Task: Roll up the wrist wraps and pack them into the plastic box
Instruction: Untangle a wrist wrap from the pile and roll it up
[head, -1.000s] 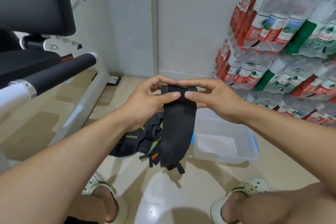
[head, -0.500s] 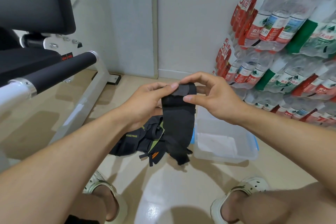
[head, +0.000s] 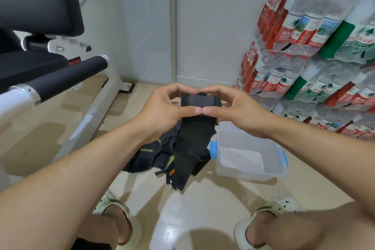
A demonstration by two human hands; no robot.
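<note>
At frame centre, left hand (head: 162, 110) and right hand (head: 233, 111) each curl fingers and thumb around the partly rolled black wrist wrap (head: 199, 101); its loose tail hangs down. The clear plastic box (head: 278, 168) sits lower right on the floor, beside 1 dark pile of wraps (head: 150, 156).

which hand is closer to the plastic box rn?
Right. The right hand is held above the plastic box's near-left corner; the left hand is farther left, over the pile of wraps. Both grip the black wrap.
</note>
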